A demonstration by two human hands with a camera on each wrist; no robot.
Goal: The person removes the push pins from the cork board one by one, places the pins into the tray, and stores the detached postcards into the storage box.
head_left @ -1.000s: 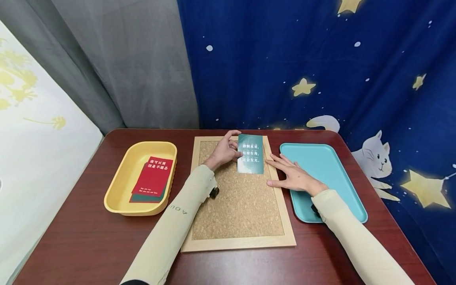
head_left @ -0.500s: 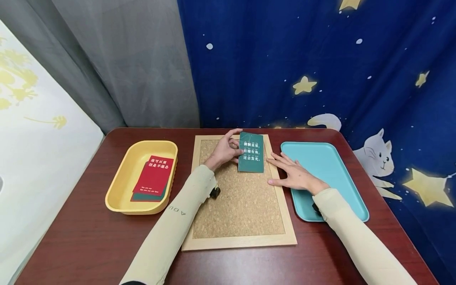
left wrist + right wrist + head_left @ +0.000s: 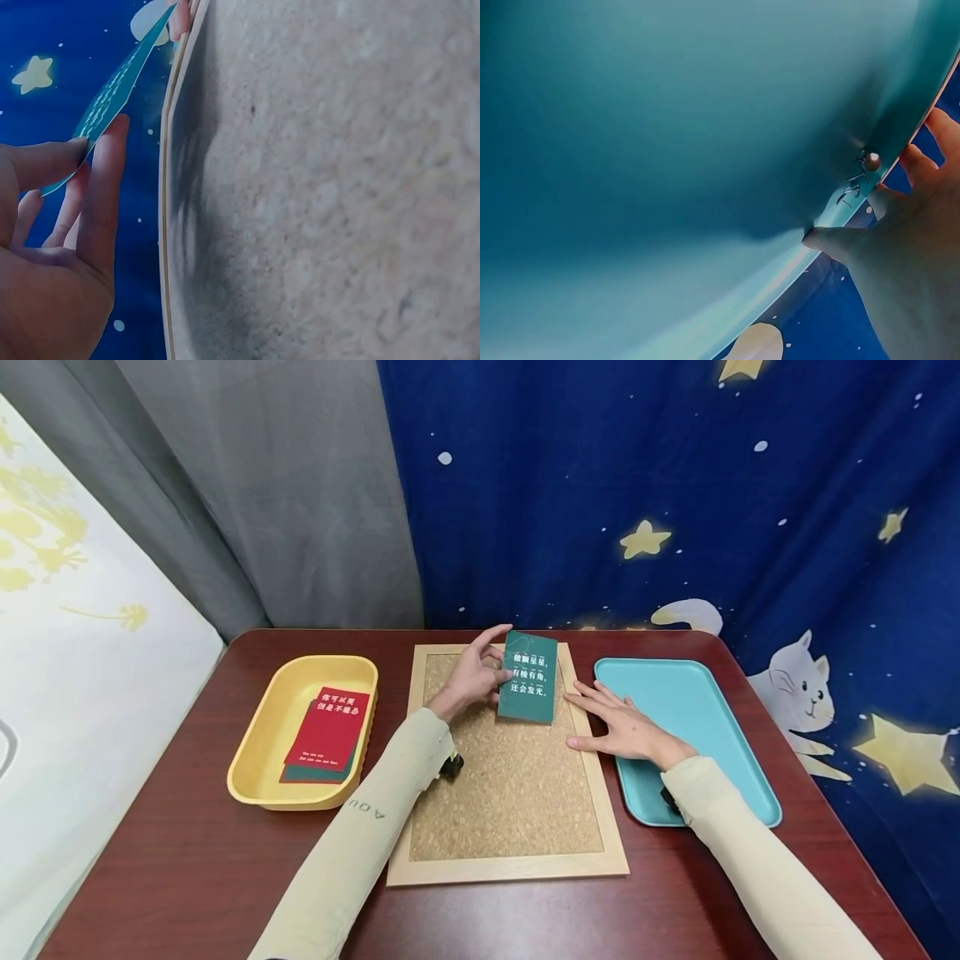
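A green card [image 3: 528,685] with white writing is held over the upper part of a cork board [image 3: 510,802] in a pale wooden frame. My left hand [image 3: 471,677] pinches the card's left edge between thumb and fingers; the left wrist view has the card [image 3: 124,82] tilted, with its near end in the hand [image 3: 67,247]. Fingers spread, my right hand [image 3: 626,728] lies at the board's right frame, between it and the blue tray [image 3: 690,710]. From the right wrist, several small pins [image 3: 855,180] show in the tray near the fingers.
On the left, a yellow basin [image 3: 247,760] holds a red card [image 3: 326,731] over a green one [image 3: 300,774]. All stand on a dark red-brown table [image 3: 180,852]. Curtains [image 3: 540,493] hang behind its far edge.
The green card has turned slightly clockwise and its top edge has risen a little, still in my left hand. My right hand stays by the board's frame.
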